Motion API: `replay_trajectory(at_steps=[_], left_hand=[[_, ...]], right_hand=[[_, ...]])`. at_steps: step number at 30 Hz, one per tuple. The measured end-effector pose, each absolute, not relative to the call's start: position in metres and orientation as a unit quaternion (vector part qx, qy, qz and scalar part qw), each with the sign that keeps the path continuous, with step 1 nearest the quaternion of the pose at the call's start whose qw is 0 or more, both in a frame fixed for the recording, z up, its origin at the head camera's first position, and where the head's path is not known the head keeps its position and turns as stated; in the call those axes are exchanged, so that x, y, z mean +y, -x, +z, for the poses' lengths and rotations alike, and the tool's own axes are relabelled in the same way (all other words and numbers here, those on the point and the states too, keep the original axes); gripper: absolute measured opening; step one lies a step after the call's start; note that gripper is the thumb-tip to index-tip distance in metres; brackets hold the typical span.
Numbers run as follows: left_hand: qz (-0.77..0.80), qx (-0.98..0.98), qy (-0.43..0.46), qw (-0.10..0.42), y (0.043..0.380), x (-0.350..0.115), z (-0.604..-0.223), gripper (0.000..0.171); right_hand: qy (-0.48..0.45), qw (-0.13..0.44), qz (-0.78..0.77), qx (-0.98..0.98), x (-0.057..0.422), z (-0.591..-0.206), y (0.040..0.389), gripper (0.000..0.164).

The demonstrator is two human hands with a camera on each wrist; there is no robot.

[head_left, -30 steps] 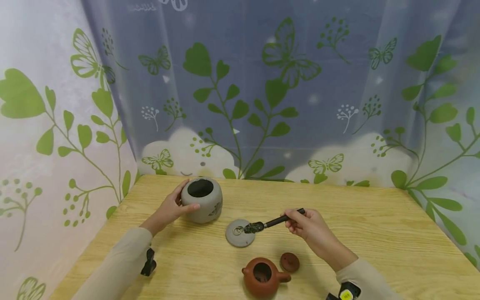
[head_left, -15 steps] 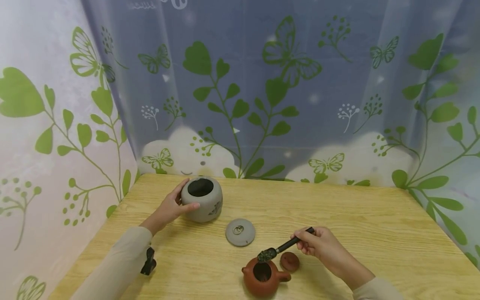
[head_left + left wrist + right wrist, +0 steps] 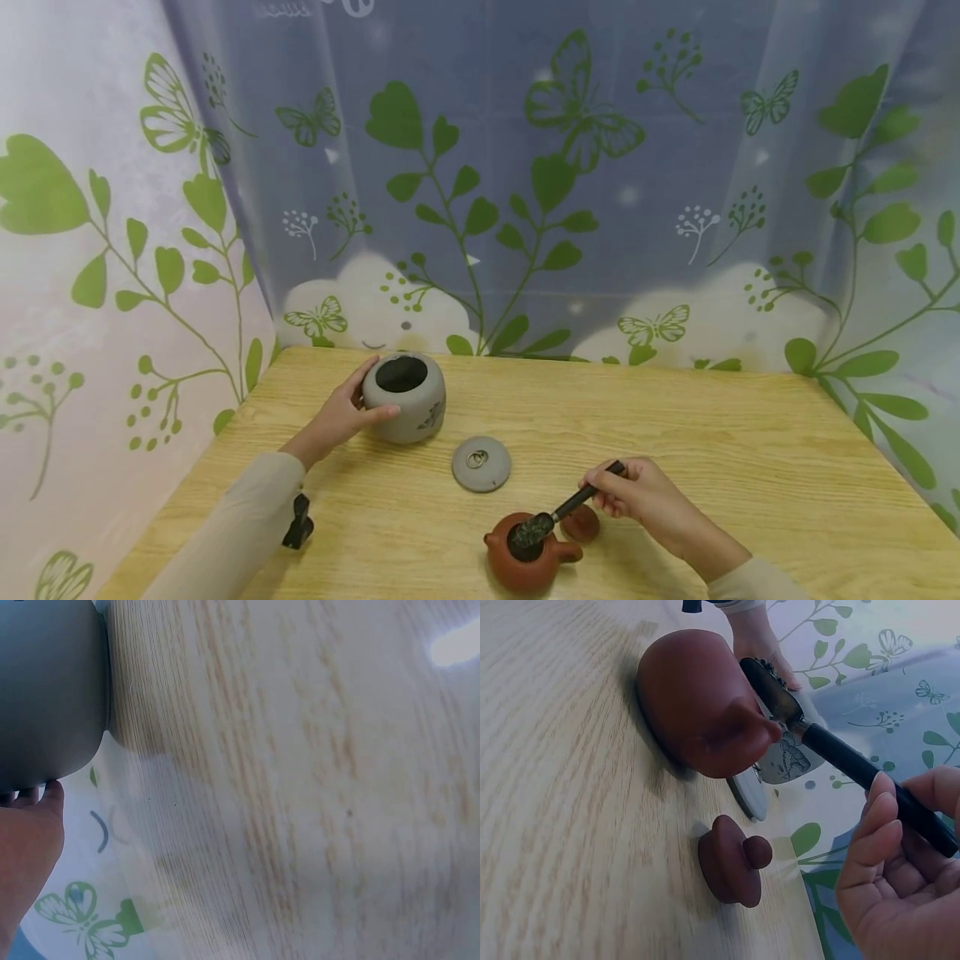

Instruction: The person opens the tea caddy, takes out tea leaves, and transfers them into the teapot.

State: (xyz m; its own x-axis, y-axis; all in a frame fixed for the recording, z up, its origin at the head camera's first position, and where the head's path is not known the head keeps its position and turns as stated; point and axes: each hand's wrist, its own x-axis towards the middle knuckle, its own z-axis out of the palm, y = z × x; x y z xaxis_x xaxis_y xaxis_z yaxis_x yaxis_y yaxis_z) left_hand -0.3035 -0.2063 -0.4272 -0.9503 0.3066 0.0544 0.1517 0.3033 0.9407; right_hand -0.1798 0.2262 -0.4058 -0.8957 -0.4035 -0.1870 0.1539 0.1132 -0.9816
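Note:
My left hand holds a grey jar at the table's back left, its thumb across the front. The left wrist view shows the jar's wall with fingertips against it. In my right hand I pinch the black handle of a tea scoop. Dark tea leaves lie in its bowl, which is above the opening of a reddish-brown teapot. From the right wrist view, the scoop slants past the teapot's handle. How far the bowl dips inside cannot be told.
The teapot's small lid lies right of the pot, knob up. A round grey lid with metal rings lies between jar and teapot. Printed curtains stand behind the wooden table.
My right hand has brought the loaded scoop from above the grey lid down toward me, over the teapot's opening. My left hand and the jar have stayed in place.

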Motion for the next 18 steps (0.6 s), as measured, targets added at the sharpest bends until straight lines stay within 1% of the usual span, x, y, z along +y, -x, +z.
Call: replay_trajectory(at_steps=[3,13,18], left_hand=[[0.570,0.806,-0.143,0.067,0.303,-0.207,-0.428,0.095],[0.569,0.808,-0.136,0.070,0.303,-0.207,-0.427,0.096],[0.567,0.810,-0.137,0.067,0.303,-0.206,-0.425,0.096]], right_hand=[[0.100,0.204,-0.639,0.735,0.225,-0.405,0.180,0.032],[0.134,0.186,-0.599,0.768,0.222,-0.396,0.179,0.037],[0.178,0.154,-0.539,0.809,0.218,-0.385,0.180,0.033]])
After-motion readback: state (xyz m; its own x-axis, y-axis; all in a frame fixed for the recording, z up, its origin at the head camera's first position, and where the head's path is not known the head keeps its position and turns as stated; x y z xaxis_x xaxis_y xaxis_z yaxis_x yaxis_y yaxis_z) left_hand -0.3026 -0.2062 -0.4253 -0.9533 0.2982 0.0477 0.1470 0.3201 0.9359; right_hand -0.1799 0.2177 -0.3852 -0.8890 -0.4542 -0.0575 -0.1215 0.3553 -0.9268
